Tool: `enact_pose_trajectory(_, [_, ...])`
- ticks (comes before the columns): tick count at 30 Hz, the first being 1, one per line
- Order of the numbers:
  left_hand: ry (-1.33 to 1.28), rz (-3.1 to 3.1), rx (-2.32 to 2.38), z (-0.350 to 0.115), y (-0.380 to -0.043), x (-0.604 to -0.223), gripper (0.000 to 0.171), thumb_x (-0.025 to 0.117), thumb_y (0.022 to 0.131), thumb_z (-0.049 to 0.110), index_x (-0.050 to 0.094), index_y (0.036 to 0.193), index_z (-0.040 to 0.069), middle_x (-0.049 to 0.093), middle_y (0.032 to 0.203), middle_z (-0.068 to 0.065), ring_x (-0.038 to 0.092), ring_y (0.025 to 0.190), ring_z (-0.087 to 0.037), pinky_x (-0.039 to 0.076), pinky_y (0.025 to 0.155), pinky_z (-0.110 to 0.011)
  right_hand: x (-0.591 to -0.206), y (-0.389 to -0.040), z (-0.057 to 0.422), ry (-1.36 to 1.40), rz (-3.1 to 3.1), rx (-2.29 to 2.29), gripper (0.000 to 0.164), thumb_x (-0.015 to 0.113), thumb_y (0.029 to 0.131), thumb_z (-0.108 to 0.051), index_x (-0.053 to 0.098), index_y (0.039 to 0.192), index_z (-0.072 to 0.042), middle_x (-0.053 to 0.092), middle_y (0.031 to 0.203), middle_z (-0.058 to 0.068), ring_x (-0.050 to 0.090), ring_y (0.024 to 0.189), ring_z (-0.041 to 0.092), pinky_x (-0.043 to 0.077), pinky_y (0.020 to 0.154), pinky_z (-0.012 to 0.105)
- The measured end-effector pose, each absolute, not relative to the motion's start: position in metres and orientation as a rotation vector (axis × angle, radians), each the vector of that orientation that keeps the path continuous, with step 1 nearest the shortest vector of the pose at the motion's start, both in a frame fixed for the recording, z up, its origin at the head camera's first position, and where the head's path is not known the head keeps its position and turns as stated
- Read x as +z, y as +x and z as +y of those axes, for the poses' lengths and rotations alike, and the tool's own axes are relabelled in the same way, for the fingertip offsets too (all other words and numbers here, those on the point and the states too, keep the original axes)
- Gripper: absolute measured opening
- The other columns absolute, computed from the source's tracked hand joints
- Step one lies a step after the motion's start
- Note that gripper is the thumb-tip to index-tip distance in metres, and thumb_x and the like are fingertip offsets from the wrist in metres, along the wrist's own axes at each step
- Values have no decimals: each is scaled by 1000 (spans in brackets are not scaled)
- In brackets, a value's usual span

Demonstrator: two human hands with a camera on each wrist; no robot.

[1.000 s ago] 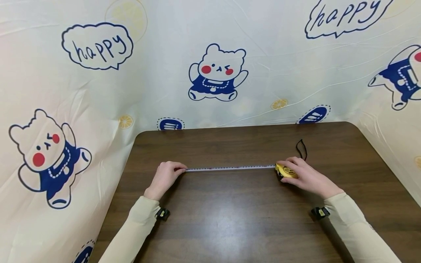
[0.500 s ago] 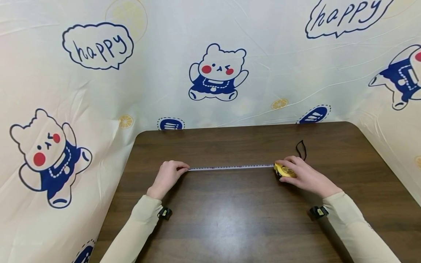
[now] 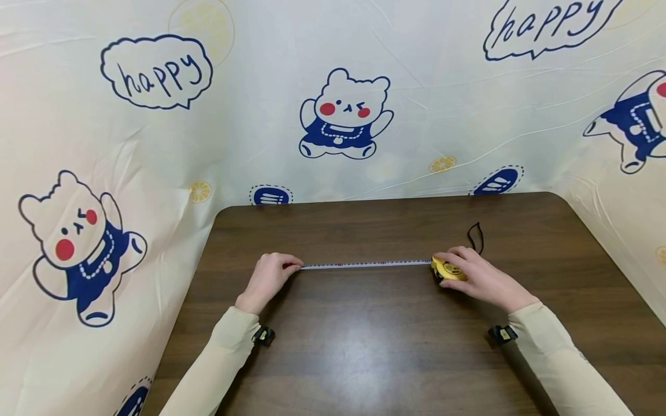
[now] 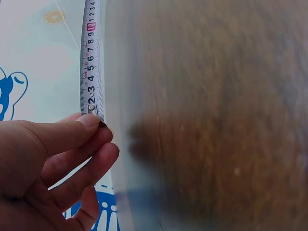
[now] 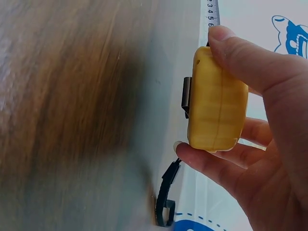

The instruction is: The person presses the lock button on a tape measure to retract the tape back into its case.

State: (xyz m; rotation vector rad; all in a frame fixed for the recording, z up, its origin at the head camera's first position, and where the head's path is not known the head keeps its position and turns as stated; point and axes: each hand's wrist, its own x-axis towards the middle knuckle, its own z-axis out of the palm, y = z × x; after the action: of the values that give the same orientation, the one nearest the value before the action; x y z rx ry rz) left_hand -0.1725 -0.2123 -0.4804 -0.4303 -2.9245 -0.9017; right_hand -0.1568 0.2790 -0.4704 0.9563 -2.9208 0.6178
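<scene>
A yellow tape measure is gripped by my right hand, thumb near its mouth in the right wrist view and fingers around the case. From it a white blade runs nearly straight leftward above the table. My left hand pinches the blade's end between thumb and fingers. In the left wrist view the printed scale is readable, with low numbers near the thumb. A black wrist strap hangs from the case, and a dark metal clip shows on its side.
Both hands are over a brown wooden table. A pale cloth printed with bears and "happy" bubbles rises behind the table and at both sides. Each wrist wears a small black camera, the left camera and the right camera.
My left hand has shifted slightly right and my right hand slightly left. The exposed stretch of blade between them is shorter. Both grips are unchanged.
</scene>
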Motion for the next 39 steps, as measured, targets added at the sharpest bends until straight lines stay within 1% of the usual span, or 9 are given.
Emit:
enact_pose_trajectory(16, [-435,-2935,-897,-208,-172,-483,8,79,93,9,84,98,11,80,97,-3,74,90,-21,60,85,-45,-471,-155,274,944,-2954,636,58,79,95,-35,60,145,-14,59,128,13,57,109,26,55,92,50])
enact_pose_trajectory(21, [-441,-2933,-899,-207,-172,-484,7,79,93,9,84,98,10,80,96,-3,74,90,-21,60,85,-45,-472,-155,272,952,-2952,644,58,78,95,-37,60,145,-13,59,127,13,57,109,26,55,91,50])
enact_pose_trajectory(31, [-452,-2923,-906,-204,-170,-484,7,78,93,9,84,98,10,80,97,-3,75,91,-21,60,84,-44,-476,-156,268,990,-2909,614,58,79,94,-36,61,144,-14,60,125,10,57,106,22,56,89,47])
enact_pose_trajectory(39, [-485,-2900,-900,-200,-171,-483,8,77,94,9,84,98,11,80,96,-2,75,91,-20,60,83,-43,-475,-156,263,999,-2912,613,59,79,94,-37,60,145,-14,59,125,9,55,107,20,55,90,45])
